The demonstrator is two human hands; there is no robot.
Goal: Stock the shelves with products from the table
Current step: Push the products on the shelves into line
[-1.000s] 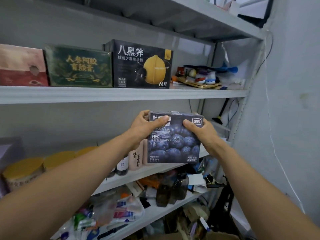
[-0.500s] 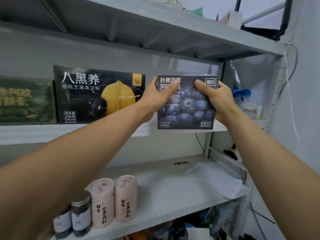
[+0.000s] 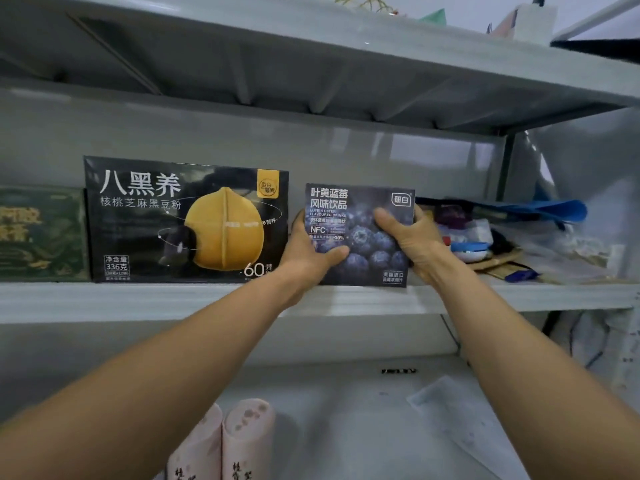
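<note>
Both hands, the left hand (image 3: 308, 251) and right hand (image 3: 412, 240), close their grip on the blueberry drink box (image 3: 360, 233), upright at the front lip of the shelf (image 3: 207, 299). Released so near the edge it could tip forward; pushed sideways it could knock the black sesame powder box (image 3: 187, 220) just beside it, or snag the clutter (image 3: 485, 237) behind.

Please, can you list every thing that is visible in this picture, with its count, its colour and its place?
blueberry drink box: 1, dark blue, middle shelf, upright, right of the black box
black box: 1, black with a yellow fruit picture, middle shelf
green box: 1, dark green, middle shelf, far left
loose clutter: several, mixed colours, middle shelf, right
pink tubes: 2, pale pink, lower shelf
shelf unit: 1, grey
left hand: 1, on the drink box's left side
right hand: 1, on its right side
</note>
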